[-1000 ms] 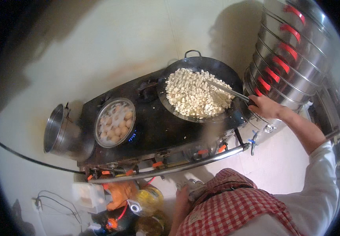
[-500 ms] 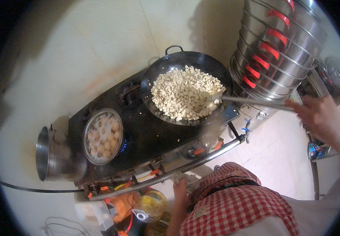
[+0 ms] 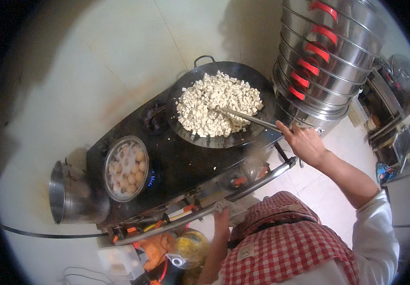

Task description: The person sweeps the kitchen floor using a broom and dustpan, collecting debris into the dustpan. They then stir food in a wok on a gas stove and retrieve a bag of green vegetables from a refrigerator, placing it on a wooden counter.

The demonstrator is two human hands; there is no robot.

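My right hand [image 3: 305,144] is closed round the end of a long metal-handled spatula [image 3: 250,116], the index finger stretched along the handle. The spatula's head is buried in a heap of small pale diced pieces [image 3: 209,102] and cannot be made out. They fill the middle of a black wok [image 3: 205,142] on the stove. At the stove's front rail, my left hand [image 3: 221,219] is closed on a greyish cloth [image 3: 231,209]; some of its fingers are hidden.
Left of the wok, eggs [image 3: 131,178] sit in foamy liquid in a round pot [image 3: 108,189] beside a blue flame. A tall steel pot [image 3: 74,194] stands farther left. Stacked steamers [image 3: 342,52] with red handles rise at the right. A metal rail [image 3: 262,182] borders the black stove [image 3: 176,166].
My right hand has swung inward to the left, bringing the spatula's head from the wok's right side into the middle of the heap. My left hand stays at the rail.
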